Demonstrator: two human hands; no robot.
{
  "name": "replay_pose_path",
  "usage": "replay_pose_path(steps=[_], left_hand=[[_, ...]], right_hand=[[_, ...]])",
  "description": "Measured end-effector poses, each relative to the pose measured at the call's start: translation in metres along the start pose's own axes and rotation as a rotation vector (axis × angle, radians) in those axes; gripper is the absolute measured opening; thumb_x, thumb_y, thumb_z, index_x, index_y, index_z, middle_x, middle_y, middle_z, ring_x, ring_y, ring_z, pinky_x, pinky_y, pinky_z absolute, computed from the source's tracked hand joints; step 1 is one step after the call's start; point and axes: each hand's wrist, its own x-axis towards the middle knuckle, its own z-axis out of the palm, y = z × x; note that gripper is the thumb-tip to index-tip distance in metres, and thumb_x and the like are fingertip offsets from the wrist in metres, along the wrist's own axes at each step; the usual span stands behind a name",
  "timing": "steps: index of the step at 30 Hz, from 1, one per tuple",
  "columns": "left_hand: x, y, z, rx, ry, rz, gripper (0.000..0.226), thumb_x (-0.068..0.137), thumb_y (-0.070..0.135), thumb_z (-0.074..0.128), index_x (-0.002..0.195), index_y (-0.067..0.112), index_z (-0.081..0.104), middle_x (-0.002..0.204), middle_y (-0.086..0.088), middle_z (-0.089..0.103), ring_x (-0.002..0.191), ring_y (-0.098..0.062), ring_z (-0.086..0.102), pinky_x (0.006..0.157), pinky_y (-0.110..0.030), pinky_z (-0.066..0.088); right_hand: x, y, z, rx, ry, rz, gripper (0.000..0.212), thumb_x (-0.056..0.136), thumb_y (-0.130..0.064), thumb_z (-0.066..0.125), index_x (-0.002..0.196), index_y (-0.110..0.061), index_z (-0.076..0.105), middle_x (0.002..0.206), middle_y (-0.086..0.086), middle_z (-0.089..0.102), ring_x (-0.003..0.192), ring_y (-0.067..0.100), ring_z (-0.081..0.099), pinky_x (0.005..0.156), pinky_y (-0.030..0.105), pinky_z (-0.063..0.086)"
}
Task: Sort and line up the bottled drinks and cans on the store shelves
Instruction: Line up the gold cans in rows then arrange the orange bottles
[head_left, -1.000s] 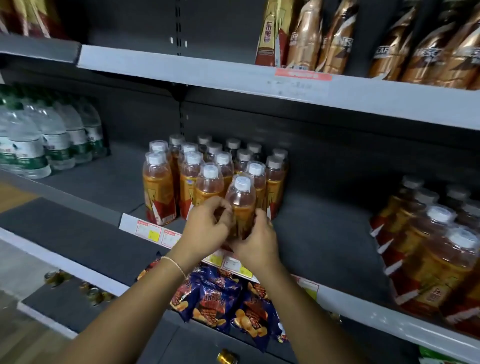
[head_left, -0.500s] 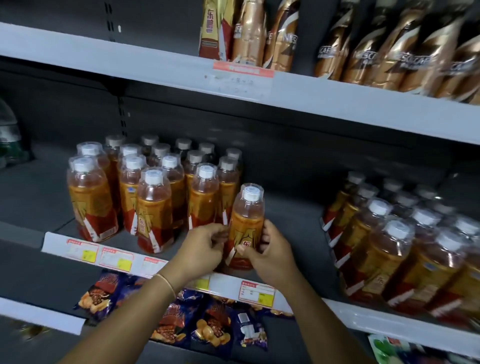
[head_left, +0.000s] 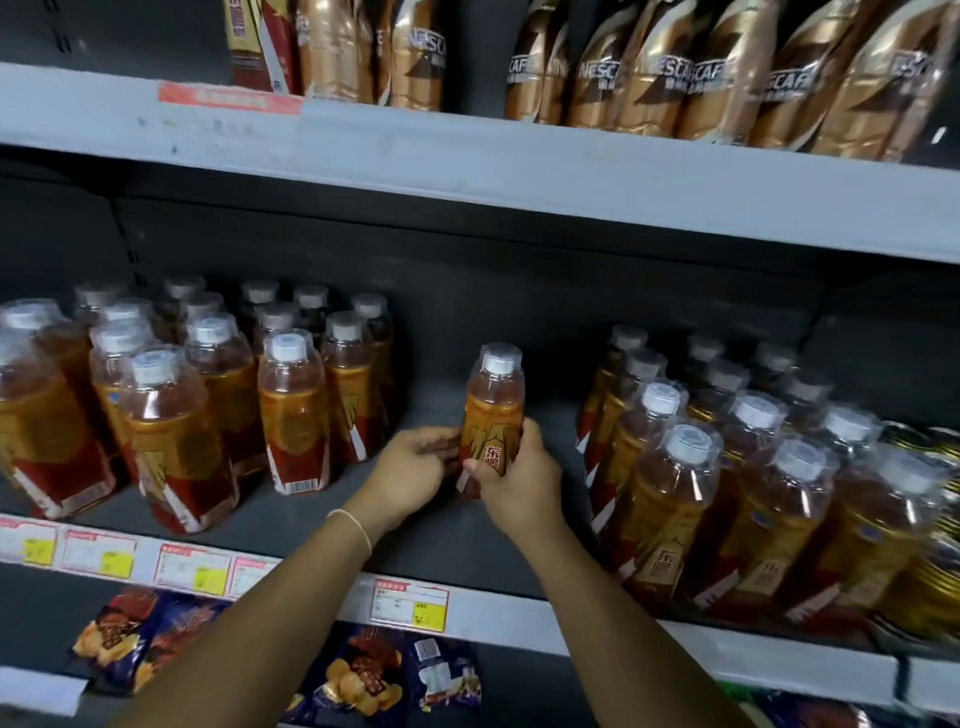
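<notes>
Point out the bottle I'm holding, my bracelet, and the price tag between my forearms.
held bottle (head_left: 491, 418): head view, orange label.
bracelet (head_left: 361, 527): head view, band over the wrist.
price tag (head_left: 402, 597): head view, white upper part.

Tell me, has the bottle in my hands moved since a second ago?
Yes. The held bottle has gone right, away from the left bottle group, into the gap on the shelf.

bottle (head_left: 492, 410) moved right off left group (head_left: 208, 410) | now in gap before right group (head_left: 727, 467) | left hand (head_left: 413, 470), right hand (head_left: 522, 486) followed
</notes>
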Motion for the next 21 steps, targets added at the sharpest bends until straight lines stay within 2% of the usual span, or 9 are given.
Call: replay_pose_path(steps=[2, 4, 6, 9, 14, 16, 19, 21], left_hand=[[0.011, 0.000, 0.001, -0.035, -0.002, -0.017, 0.052, 0.084, -0.028, 0.039, 0.119, 0.002, 0.063, 0.120, -0.016, 0.067, 0.104, -0.014, 0.066, 0.084, -0.020, 0.054], [0.022, -0.003, 0.000, -0.054, 0.012, -0.037, 0.052, 0.085, -0.028, 0.035, 0.118, 0.002, 0.062, 0.121, -0.019, 0.065, 0.101, -0.014, 0.064, 0.080, -0.018, 0.055], [0.030, -0.006, -0.005, -0.013, 0.019, -0.038, 0.050, 0.086, -0.026, 0.038, 0.123, -0.001, 0.059, 0.124, -0.018, 0.063, 0.105, -0.016, 0.062, 0.087, -0.021, 0.053], [0.035, -0.008, -0.015, 0.070, 0.015, -0.031, 0.051, 0.086, -0.024, 0.041, 0.131, -0.004, 0.054, 0.129, -0.017, 0.060, 0.116, -0.020, 0.059, 0.104, -0.037, 0.046], [0.032, -0.012, -0.028, 0.127, -0.021, -0.008, 0.055, 0.084, -0.024, 0.036, 0.131, -0.001, 0.056, 0.121, -0.011, 0.062, 0.110, -0.018, 0.059, 0.104, -0.041, 0.047], [0.029, -0.014, -0.031, 0.141, -0.028, 0.013, 0.051, 0.087, -0.022, 0.036, 0.128, 0.000, 0.058, 0.116, -0.008, 0.062, 0.109, -0.018, 0.061, 0.101, -0.039, 0.049], [0.022, -0.016, -0.034, 0.163, -0.046, 0.031, 0.047, 0.090, -0.018, 0.037, 0.123, 0.005, 0.061, 0.112, -0.004, 0.064, 0.103, -0.011, 0.063, 0.090, -0.026, 0.054], [0.018, -0.017, -0.036, 0.168, -0.042, 0.041, 0.045, 0.091, -0.016, 0.038, 0.121, 0.007, 0.062, 0.112, -0.003, 0.065, 0.101, -0.010, 0.063, 0.089, -0.024, 0.054]], right_hand=[[0.012, -0.003, 0.003, -0.037, 0.016, 0.033, 0.071, 0.080, -0.026, 0.081, 0.139, -0.015, 0.043, 0.122, 0.005, 0.065, 0.108, 0.023, 0.064, 0.091, 0.033, 0.052], [0.025, -0.006, 0.007, -0.059, 0.030, 0.065, 0.071, 0.082, -0.023, 0.080, 0.140, -0.012, 0.042, 0.121, 0.008, 0.066, 0.107, 0.025, 0.064, 0.090, 0.032, 0.051], [0.037, -0.009, 0.012, -0.066, 0.043, 0.095, 0.068, 0.083, -0.023, 0.079, 0.139, -0.011, 0.042, 0.122, 0.010, 0.065, 0.108, 0.027, 0.064, 0.089, 0.032, 0.050], [0.053, -0.011, 0.017, -0.083, 0.062, 0.121, 0.061, 0.083, -0.022, 0.078, 0.133, -0.010, 0.044, 0.121, 0.012, 0.064, 0.107, 0.029, 0.063, 0.084, 0.032, 0.049], [0.077, -0.012, 0.025, -0.097, 0.079, 0.166, 0.056, 0.083, -0.020, 0.079, 0.127, -0.006, 0.047, 0.122, 0.016, 0.063, 0.109, 0.033, 0.063, 0.088, 0.037, 0.050], [0.083, -0.011, 0.027, -0.118, 0.089, 0.184, 0.055, 0.083, -0.020, 0.079, 0.125, -0.005, 0.048, 0.123, 0.017, 0.063, 0.110, 0.035, 0.062, 0.088, 0.038, 0.050], [0.087, -0.008, 0.030, -0.130, 0.096, 0.190, 0.054, 0.082, -0.021, 0.080, 0.123, -0.005, 0.048, 0.122, 0.018, 0.064, 0.109, 0.035, 0.063, 0.087, 0.039, 0.051], [0.087, -0.006, 0.030, -0.129, 0.089, 0.193, 0.056, 0.082, -0.022, 0.080, 0.125, -0.006, 0.048, 0.123, 0.017, 0.064, 0.109, 0.034, 0.063, 0.087, 0.039, 0.052]])
